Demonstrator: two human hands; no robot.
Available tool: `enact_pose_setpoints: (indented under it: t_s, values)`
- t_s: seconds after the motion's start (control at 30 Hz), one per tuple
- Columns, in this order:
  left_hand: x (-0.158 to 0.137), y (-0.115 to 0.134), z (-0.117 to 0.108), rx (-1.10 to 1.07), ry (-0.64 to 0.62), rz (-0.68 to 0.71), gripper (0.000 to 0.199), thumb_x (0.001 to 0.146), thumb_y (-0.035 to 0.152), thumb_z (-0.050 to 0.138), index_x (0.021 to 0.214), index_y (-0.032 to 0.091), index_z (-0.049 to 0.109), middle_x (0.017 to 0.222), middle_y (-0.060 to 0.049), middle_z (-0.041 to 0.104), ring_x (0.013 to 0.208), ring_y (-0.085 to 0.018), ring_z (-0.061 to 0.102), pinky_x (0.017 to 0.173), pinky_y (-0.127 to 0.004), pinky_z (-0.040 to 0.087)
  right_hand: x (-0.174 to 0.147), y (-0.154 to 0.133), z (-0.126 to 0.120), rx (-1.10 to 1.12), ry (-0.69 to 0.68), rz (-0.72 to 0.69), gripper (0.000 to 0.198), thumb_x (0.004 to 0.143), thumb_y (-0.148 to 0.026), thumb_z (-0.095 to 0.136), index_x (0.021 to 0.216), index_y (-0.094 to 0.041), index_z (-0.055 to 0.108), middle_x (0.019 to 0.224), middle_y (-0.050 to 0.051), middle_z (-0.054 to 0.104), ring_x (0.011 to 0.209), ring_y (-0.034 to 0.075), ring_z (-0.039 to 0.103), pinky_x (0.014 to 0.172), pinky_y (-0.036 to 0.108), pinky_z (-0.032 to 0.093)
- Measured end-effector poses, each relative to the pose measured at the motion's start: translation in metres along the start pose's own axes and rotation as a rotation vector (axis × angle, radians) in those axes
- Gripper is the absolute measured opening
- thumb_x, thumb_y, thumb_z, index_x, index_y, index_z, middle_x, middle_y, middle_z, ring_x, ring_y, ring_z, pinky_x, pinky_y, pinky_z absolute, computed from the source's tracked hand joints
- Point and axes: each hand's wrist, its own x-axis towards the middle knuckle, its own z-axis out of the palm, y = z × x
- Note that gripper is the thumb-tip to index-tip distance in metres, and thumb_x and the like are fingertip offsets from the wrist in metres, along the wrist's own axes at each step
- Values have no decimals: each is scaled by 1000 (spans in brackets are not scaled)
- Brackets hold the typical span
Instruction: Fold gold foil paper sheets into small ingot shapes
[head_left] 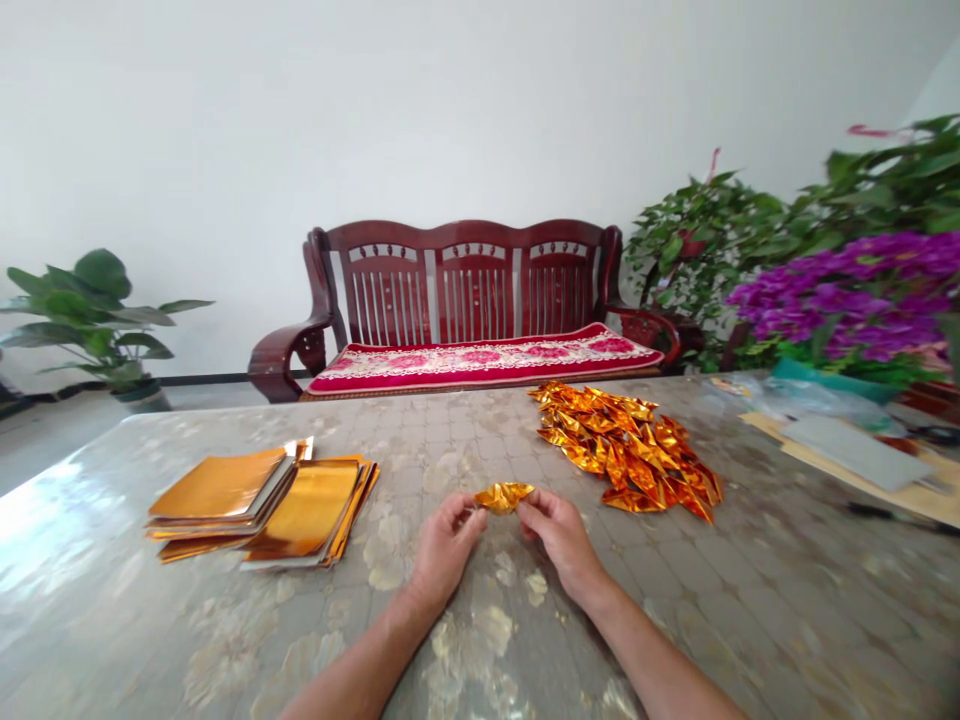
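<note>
Between my two hands is a folded gold foil paper ingot (504, 497), shiny and boat-shaped with pointed ends. My left hand (450, 540) pinches its left tip between thumb and fingers. At the opposite tip, my right hand (559, 540) grips it the same way. To the left lie stacks of flat gold foil sheets (311, 507), with more sheets (225, 484) piled beside them. A heap of folded gold foil ingots (622, 445) sits beyond my right hand.
The table (480, 640) has a patterned, glossy cover. Cardboard and papers (862, 450), plastic wrap (810, 395) and purple flowers (855, 295) occupy the right side. Behind the table stands a dark wooden bench (472, 290); a potted plant (105, 320) is at far left.
</note>
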Motion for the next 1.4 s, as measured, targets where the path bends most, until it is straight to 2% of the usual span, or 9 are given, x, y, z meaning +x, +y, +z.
enact_pose_setpoints:
  t_s: [0.2, 0.37, 0.47, 0.63, 0.9, 1.0, 1.1, 1.27, 1.4]
  values:
    - [1, -5, 4, 24, 47, 55, 21, 78, 31, 65, 91, 16, 71, 78, -2, 67, 65, -13, 56, 60, -22, 45, 0, 2, -3, -22, -21, 6, 32, 70, -48, 75, 75, -18, 65, 62, -3, 56, 57, 12, 46, 54, 24, 34]
    - [-1, -6, 2, -70, 59, 110, 31, 84, 24, 56, 114, 18, 63, 97, -5, 70, 77, -15, 64, 67, -23, 50, 0, -2, -2, -12, -21, 3, 34, 70, -50, 74, 74, -18, 65, 63, -3, 56, 57, 12, 46, 54, 24, 34]
    - [-2, -7, -3, -23, 77, 186, 34, 87, 25, 55, 120, 20, 63, 96, -4, 70, 81, -16, 65, 72, -26, 51, -1, -5, -2, 7, -29, 22, 34, 68, -49, 76, 72, -18, 64, 61, -3, 57, 55, 11, 46, 54, 24, 35]
    - [0, -6, -11, 124, 90, 279, 27, 87, 25, 59, 112, 22, 70, 88, -2, 70, 78, -15, 63, 74, -26, 50, -2, -7, -1, 3, -40, 63, 34, 64, -48, 76, 65, -19, 60, 54, -4, 54, 52, 11, 45, 51, 24, 35]
    - [2, -4, -13, 180, 61, 272, 14, 87, 30, 61, 88, 20, 71, 82, -2, 70, 73, -16, 62, 70, -26, 48, -1, -6, -1, -34, -79, 61, 32, 65, -45, 74, 61, -19, 56, 52, -5, 54, 49, 10, 46, 51, 23, 36]
    - [3, -5, -13, 181, 70, 248, 15, 86, 31, 61, 81, 19, 68, 76, -1, 68, 71, -15, 60, 69, -25, 47, 2, -3, -5, -15, -90, 77, 31, 64, -45, 76, 71, -19, 61, 60, -4, 60, 52, 11, 51, 51, 23, 39]
    - [5, -6, -14, 173, 69, 230, 15, 85, 32, 60, 79, 19, 66, 76, -1, 67, 71, -16, 60, 68, -25, 47, 4, -2, -9, 42, -30, 84, 36, 61, -44, 79, 83, -20, 63, 72, -1, 66, 58, 13, 58, 52, 24, 44]
    - [5, -5, -15, 182, 52, 222, 15, 85, 32, 59, 78, 19, 65, 77, -1, 67, 74, -16, 61, 69, -25, 48, 7, -5, -14, 59, 89, -86, 38, 70, -46, 73, 97, -20, 67, 92, 5, 70, 75, 17, 63, 63, 27, 51]
    - [5, -5, -15, 195, 19, 235, 14, 85, 29, 59, 78, 19, 65, 77, -1, 67, 75, -15, 61, 69, -24, 48, 7, -5, -16, -9, 60, -126, 37, 73, -45, 71, 100, -20, 72, 89, 4, 71, 78, 18, 63, 67, 28, 51]
